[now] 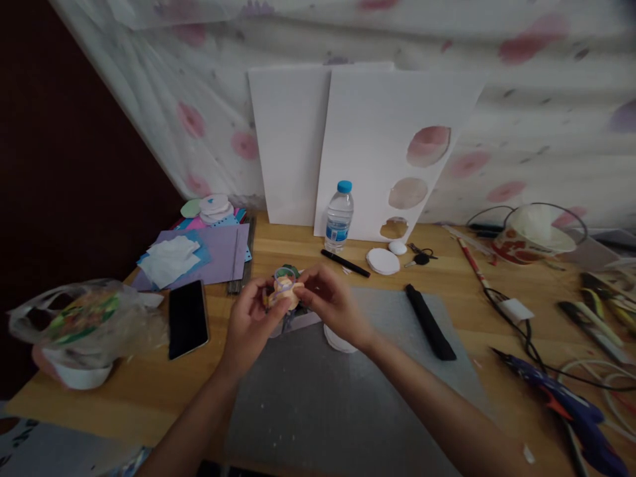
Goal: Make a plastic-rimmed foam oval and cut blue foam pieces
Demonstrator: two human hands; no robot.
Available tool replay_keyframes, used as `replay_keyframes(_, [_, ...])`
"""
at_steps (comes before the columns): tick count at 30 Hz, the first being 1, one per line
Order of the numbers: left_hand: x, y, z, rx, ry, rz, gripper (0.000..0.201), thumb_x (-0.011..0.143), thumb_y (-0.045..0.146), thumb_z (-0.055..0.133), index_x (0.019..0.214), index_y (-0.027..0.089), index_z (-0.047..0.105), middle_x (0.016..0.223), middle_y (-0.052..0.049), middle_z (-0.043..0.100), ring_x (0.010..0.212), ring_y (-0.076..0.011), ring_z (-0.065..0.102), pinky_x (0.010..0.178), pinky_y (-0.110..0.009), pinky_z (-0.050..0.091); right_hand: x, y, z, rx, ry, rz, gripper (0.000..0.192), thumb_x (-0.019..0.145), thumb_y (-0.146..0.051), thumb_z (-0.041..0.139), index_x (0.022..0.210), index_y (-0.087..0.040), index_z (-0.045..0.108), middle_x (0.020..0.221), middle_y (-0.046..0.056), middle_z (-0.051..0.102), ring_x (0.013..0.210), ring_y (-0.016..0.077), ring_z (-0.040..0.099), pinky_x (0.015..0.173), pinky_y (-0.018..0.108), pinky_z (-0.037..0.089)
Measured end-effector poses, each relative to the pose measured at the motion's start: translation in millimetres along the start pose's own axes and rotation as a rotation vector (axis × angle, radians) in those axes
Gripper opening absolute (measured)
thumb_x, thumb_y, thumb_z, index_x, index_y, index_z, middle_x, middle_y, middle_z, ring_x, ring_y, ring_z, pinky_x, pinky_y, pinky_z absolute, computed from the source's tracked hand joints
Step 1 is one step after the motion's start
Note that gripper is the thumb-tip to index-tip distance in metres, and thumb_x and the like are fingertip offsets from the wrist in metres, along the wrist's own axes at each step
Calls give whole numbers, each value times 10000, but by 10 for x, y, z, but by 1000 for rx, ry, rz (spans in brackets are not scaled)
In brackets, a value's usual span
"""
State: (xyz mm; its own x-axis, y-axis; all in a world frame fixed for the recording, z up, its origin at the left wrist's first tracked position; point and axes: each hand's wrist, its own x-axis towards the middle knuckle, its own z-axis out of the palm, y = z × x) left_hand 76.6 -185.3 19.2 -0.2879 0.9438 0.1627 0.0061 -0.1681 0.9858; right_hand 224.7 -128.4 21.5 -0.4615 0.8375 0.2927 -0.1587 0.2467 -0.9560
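Note:
Between my two hands is a small pale-orange piece with a clear round rim (285,283) at its top; its exact kind I cannot make out. My left hand (256,321) closes round its left side, thumb in front. From the right, the fingers of my right hand (334,306) pinch its edge. Something green and dark shows just behind it, partly covered by my fingers. Below my right hand, white discs (340,338) lie on a grey mat (318,404), half hidden by the wrist.
Behind stand a water bottle (339,218) and white boards (368,132), one with round holes. A black marker (344,263), white disc (383,261) and keys (421,257) lie nearby. Left are a phone (188,320) and plastic bag (114,318); right, a black pouch (430,323) and glue gun (556,397).

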Motion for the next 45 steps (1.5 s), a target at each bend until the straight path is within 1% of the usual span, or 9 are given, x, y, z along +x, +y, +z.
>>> replay_keyframes(4, [-1,-21,-113,141,144,90,276,734,306,740,930,192,583,879,-8,622,837,-151,623,771,-249,508,50,126,-111,-427,98,-24,169,960,-376,414,1007,-229,483,876,33,606,731,148,604,638,279,495])
replay_keyframes(10, [38,-167,-587,231,388,119,447,763,303,714,1146,252,491,1039,-25,623,968,-178,638,857,-277,504,191,378,-165,-735,-60,107,42,841,-175,584,814,-199,563,788,72,665,718,204,636,642,304,454])
replay_keyframes(16, [-72,-192,-696,288,318,35,349,769,341,708,1063,228,557,1079,-45,653,1000,-203,650,864,-294,525,301,505,6,-851,-62,178,103,811,-140,607,880,-197,556,939,119,669,866,238,647,668,309,461])
replay_keyframes(19, [-73,-203,-630,225,285,13,481,730,335,746,1131,241,498,1060,-52,670,947,-209,676,805,-308,553,307,513,-21,-803,-63,142,145,767,-99,646,802,-202,551,869,82,648,831,225,635,670,310,460])
replay_keyframes(26, [6,-319,-619,339,191,74,309,780,361,693,1023,195,599,1086,-80,663,1043,-232,636,957,-376,487,286,316,-236,-488,50,-27,89,901,-284,560,896,-223,495,876,28,570,808,151,602,683,280,517])
replay_keyframes(31, [-7,-253,-462,327,120,52,337,750,345,721,1031,200,604,1064,-72,685,989,-231,664,896,-367,529,200,132,-101,-4,-41,69,251,831,-404,658,856,-246,464,758,-34,548,604,106,554,521,237,485])
replay_keyframes(35, [-43,-132,-350,306,131,106,430,693,293,756,1051,216,532,1024,-53,701,932,-216,696,789,-314,564,88,126,-19,98,-140,123,290,801,-436,685,829,-245,468,1016,32,633,705,117,587,602,266,506])
replay_keyframes(39, [-78,-56,-356,501,86,102,363,684,287,751,973,226,542,868,-15,722,805,-210,721,659,-271,561,-22,140,-117,235,-267,132,268,843,-419,654,857,-246,451,1223,67,583,885,154,617,730,319,540])
replay_keyframes(45, [-81,-8,-315,536,-173,132,261,730,254,719,985,255,660,953,-17,748,849,-216,723,757,-306,574,-154,174,-157,310,-286,168,268,845,-419,660,898,-251,459,892,-3,560,793,145,597,728,326,549])
